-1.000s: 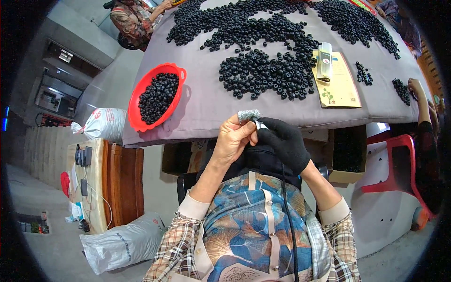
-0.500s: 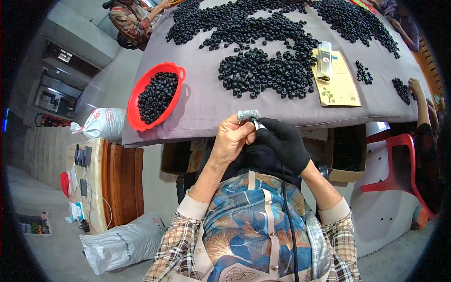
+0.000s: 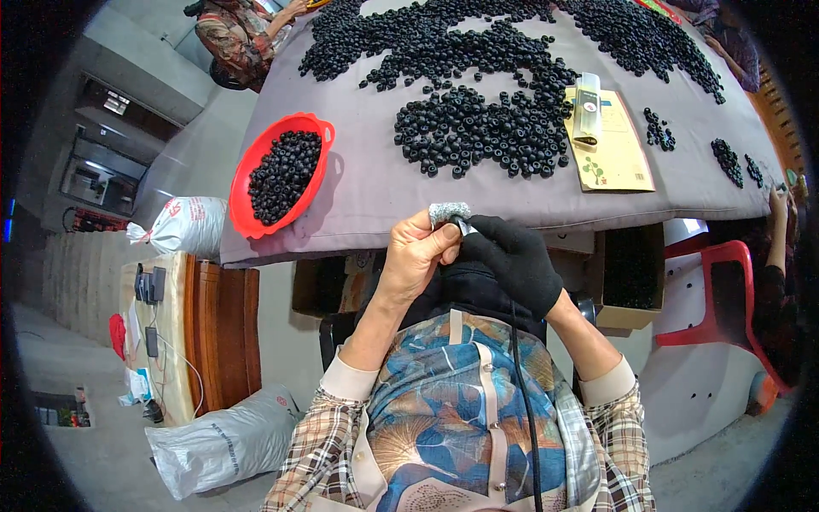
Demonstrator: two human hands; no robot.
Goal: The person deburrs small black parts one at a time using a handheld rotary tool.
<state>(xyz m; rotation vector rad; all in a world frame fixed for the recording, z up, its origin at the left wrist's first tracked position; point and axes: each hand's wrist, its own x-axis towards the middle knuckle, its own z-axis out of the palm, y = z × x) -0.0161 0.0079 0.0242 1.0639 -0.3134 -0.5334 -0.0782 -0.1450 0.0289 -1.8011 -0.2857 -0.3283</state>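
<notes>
Change since earlier frames: almost none — both hands stay raised together just below the table's near edge; pad and small part sit as before.
Left hand (image 3: 415, 260): bare, fingers clenched on a small grey sparkly pad (image 3: 449, 212), thumb pressed against it.
Right hand (image 3: 512, 260): in a black glove, fingertips pinched on a small dark part (image 3: 467, 228) that touches the pad's underside.
Pad position: in the air, just off the near edge of the grey-covered table (image 3: 375, 183), not resting on it.
Red oval basket (image 3: 282, 173): near left corner, filled with black rings.
Black rings (image 3: 478, 128): loose heaps across the middle and far side.
Yellow card (image 3: 610, 149): right of the near heap — a pale tube (image 3: 587, 108) lies on it.
</notes>
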